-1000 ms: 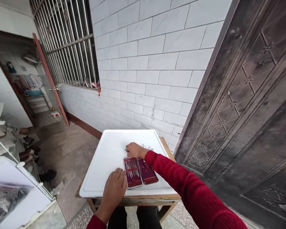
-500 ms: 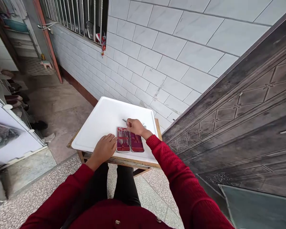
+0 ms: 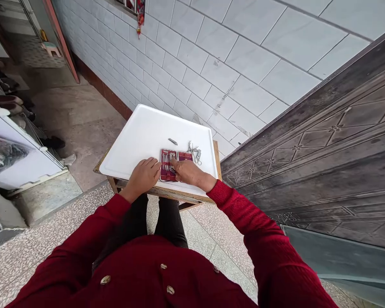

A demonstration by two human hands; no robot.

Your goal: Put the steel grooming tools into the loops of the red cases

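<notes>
An open manicure case (image 3: 168,176) with a dark red lining lies on a white board. Slim metal tools (image 3: 167,159) stand side by side in its left half. My left hand (image 3: 143,175) rests at the case's left edge, fingertips and thumb closed on it. Over the middle of the case is my right hand (image 3: 190,173), covering much of the right half. Its thumb and fingers are pinched together low over the tools; what is between them is too small to make out. Beyond the case lies a small metal tool (image 3: 172,141). Scissors and clippers (image 3: 194,152) lie in a loose group behind my right hand.
The white board (image 3: 131,141) has a raised rim and sits on a wooden table (image 3: 218,156). A tiled wall (image 3: 186,55) stands behind it. To the right is a dark patterned door panel (image 3: 308,158); a white cabinet (image 3: 16,149) is at the left.
My right hand has moved from the far edge of the case down over its middle, uncovering the loose tools behind. My left hand stays at the case's edge. The view has tilted downward.
</notes>
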